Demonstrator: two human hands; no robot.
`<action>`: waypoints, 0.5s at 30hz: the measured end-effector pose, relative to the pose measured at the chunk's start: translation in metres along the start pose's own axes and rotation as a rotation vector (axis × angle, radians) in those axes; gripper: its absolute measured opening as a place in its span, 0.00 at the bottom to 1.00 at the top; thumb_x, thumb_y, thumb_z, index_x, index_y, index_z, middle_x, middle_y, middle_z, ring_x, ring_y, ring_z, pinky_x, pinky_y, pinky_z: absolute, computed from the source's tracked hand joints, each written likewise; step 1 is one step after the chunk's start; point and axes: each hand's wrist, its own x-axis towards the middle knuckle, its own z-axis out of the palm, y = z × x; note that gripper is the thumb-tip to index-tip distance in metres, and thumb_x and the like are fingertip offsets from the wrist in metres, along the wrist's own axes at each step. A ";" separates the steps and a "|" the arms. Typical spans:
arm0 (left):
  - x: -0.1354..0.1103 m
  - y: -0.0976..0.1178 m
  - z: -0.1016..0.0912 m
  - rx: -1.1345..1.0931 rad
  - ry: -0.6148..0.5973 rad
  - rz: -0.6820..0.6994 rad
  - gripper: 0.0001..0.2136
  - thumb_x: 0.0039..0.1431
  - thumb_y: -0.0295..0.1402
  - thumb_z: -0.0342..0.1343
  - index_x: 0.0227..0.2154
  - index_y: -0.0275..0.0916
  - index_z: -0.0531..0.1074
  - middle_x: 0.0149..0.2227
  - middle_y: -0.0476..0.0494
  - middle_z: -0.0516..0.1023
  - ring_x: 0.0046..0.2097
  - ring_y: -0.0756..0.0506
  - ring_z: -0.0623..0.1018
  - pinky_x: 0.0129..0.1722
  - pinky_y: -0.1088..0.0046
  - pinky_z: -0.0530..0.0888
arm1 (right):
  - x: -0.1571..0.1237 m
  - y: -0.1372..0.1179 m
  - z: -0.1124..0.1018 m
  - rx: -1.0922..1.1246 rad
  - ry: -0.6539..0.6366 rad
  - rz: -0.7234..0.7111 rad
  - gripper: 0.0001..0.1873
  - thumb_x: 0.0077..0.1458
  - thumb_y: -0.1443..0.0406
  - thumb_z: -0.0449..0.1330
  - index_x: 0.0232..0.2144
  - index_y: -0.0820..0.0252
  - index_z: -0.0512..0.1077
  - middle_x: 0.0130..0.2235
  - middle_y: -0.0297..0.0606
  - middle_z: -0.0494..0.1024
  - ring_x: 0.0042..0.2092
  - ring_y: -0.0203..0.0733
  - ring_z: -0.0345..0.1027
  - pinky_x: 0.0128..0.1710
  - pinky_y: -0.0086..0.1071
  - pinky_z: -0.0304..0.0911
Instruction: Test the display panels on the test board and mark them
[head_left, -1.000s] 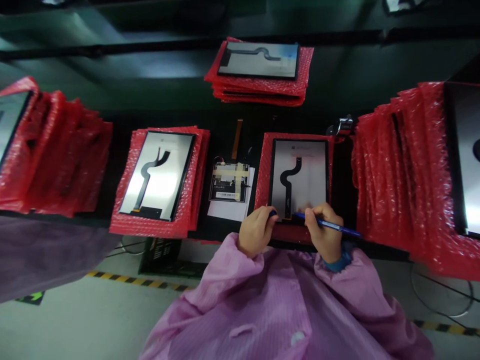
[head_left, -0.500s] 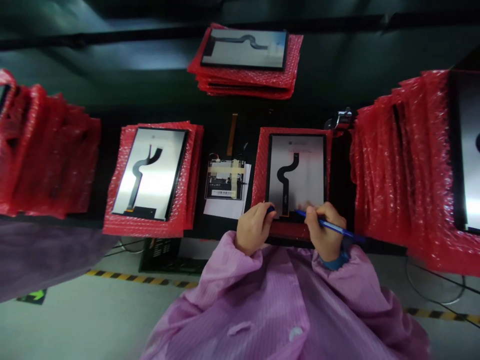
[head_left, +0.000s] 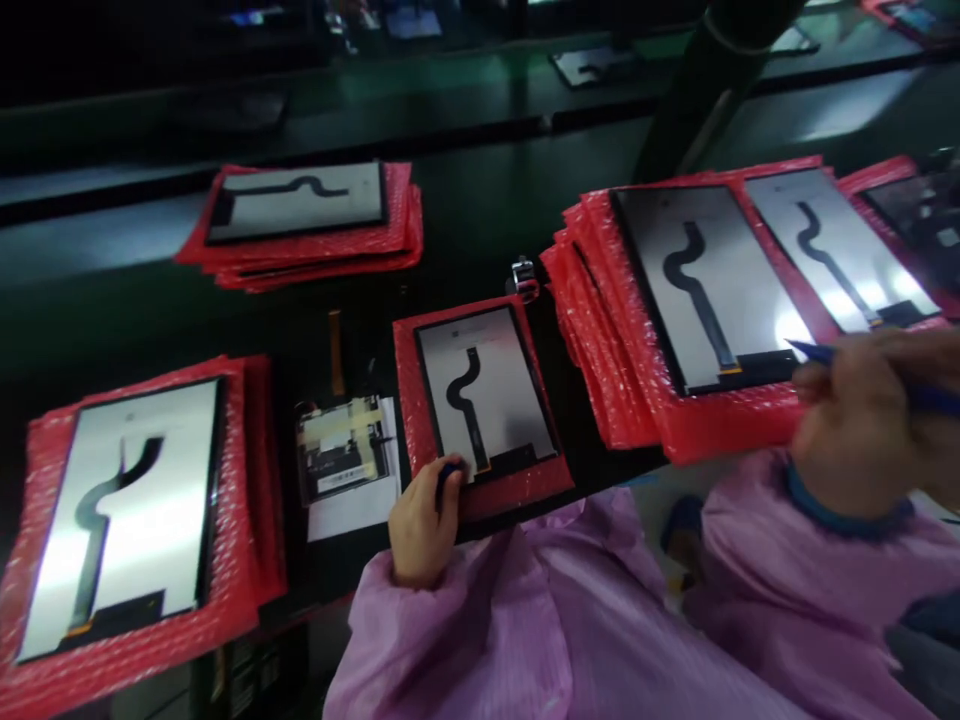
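My left hand (head_left: pixel 424 525) is closed around a small dark blue pen cap (head_left: pixel 448 472) at the lower left corner of the middle display panel (head_left: pixel 491 385). That panel lies silver back up on a red bubble-wrap bag (head_left: pixel 525 487), with a curved black flex cable (head_left: pixel 466 395) on it. Off to the right, my right hand (head_left: pixel 862 430), smeared by motion, grips a blue pen (head_left: pixel 814 350). The pen's tip points left, over the lower right part of another display panel (head_left: pixel 720 290), which tops a stack of red bags (head_left: pixel 607 330); contact cannot be made out.
Left stands another bagged stack with a display panel (head_left: pixel 142 500) on top. A taped circuit board (head_left: pixel 345 450) lies on white paper (head_left: pixel 352 515) beside an orange flex strip (head_left: pixel 336 352). Farther back is another panel (head_left: pixel 300 205) on red bags. A metal object (head_left: pixel 523 278) sits near the right stack.
My right hand with the pen has left the middle panel and moved right to the stack there. My left hand stays at the middle panel's corner. The view has turned right.
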 end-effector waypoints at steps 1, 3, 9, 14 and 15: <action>0.000 0.000 0.000 0.009 0.001 0.012 0.18 0.71 0.44 0.44 0.42 0.38 0.74 0.38 0.43 0.84 0.40 0.45 0.83 0.39 0.72 0.76 | 0.009 0.010 0.003 -0.041 0.027 -0.044 0.09 0.53 0.63 0.63 0.28 0.53 0.64 0.24 0.28 0.63 0.22 0.33 0.62 0.23 0.32 0.56; 0.001 -0.001 0.000 0.032 0.001 0.035 0.17 0.71 0.44 0.44 0.41 0.39 0.74 0.37 0.44 0.84 0.39 0.45 0.83 0.37 0.73 0.75 | 0.022 0.027 0.006 -0.110 0.011 -0.071 0.13 0.54 0.66 0.63 0.23 0.55 0.62 0.19 0.26 0.63 0.19 0.32 0.60 0.21 0.31 0.53; 0.001 -0.004 0.001 0.071 0.012 0.031 0.16 0.71 0.43 0.44 0.41 0.40 0.74 0.37 0.45 0.84 0.38 0.45 0.83 0.35 0.73 0.75 | 0.026 0.040 0.001 -0.191 -0.148 -0.045 0.17 0.57 0.65 0.63 0.21 0.55 0.61 0.18 0.27 0.66 0.20 0.33 0.63 0.23 0.30 0.57; 0.000 -0.005 0.002 0.070 0.001 0.012 0.15 0.70 0.42 0.45 0.41 0.40 0.74 0.38 0.45 0.84 0.39 0.44 0.83 0.35 0.72 0.75 | 0.024 0.036 0.000 -0.203 -0.204 -0.036 0.17 0.56 0.64 0.63 0.20 0.56 0.61 0.19 0.28 0.68 0.21 0.33 0.64 0.23 0.31 0.59; -0.001 -0.006 0.002 0.075 0.000 0.008 0.15 0.70 0.42 0.45 0.41 0.40 0.74 0.38 0.44 0.84 0.39 0.44 0.83 0.35 0.72 0.75 | 0.025 0.036 0.001 -0.206 -0.194 -0.045 0.17 0.56 0.64 0.63 0.19 0.56 0.61 0.18 0.27 0.67 0.21 0.32 0.63 0.23 0.30 0.58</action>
